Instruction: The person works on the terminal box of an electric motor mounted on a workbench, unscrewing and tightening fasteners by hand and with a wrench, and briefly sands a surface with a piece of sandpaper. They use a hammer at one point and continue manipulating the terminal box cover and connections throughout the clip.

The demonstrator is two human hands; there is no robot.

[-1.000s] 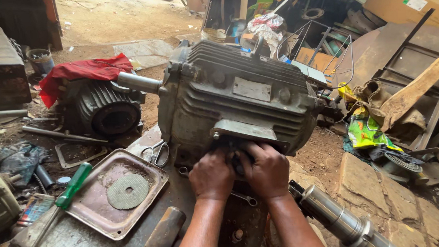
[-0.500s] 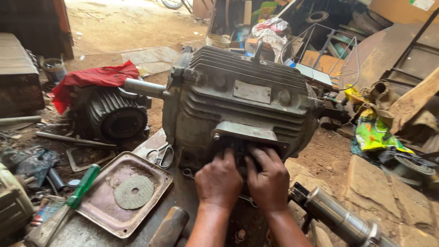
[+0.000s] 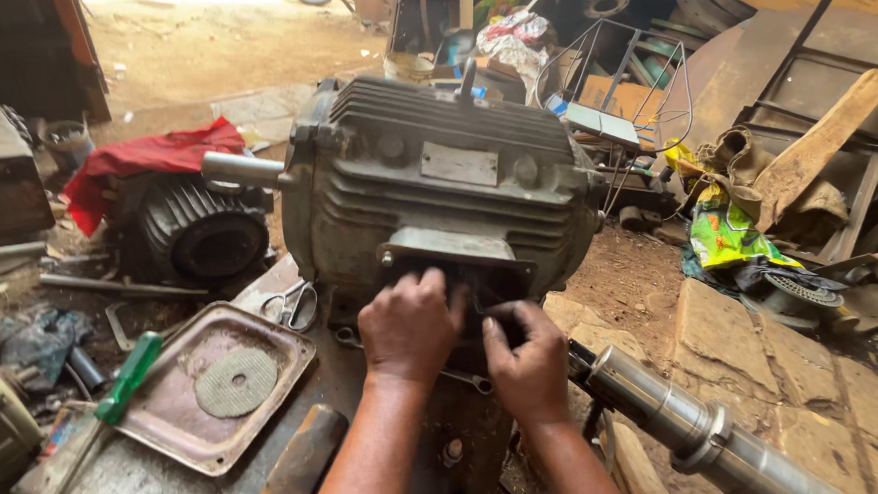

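Grey ribbed electric motor (image 3: 436, 192) lies on its side, shaft pointing to 9 o'clock; open terminal box (image 3: 481, 280) at 6 o'clock.

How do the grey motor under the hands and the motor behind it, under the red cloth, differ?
The grey motor is larger and uncovered; the dark motor is smaller, half under a red cloth. The grey one shows a shaft; the dark one shows an open round end. Both hands reach the grey one. Both have ribbed casings.

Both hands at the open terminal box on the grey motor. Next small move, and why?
Probably keep the left hand braced on the box rim and work the right hand's fingers deeper into the terminal box on the motor. The box is open and dark inside, and neither hand holds a tool.
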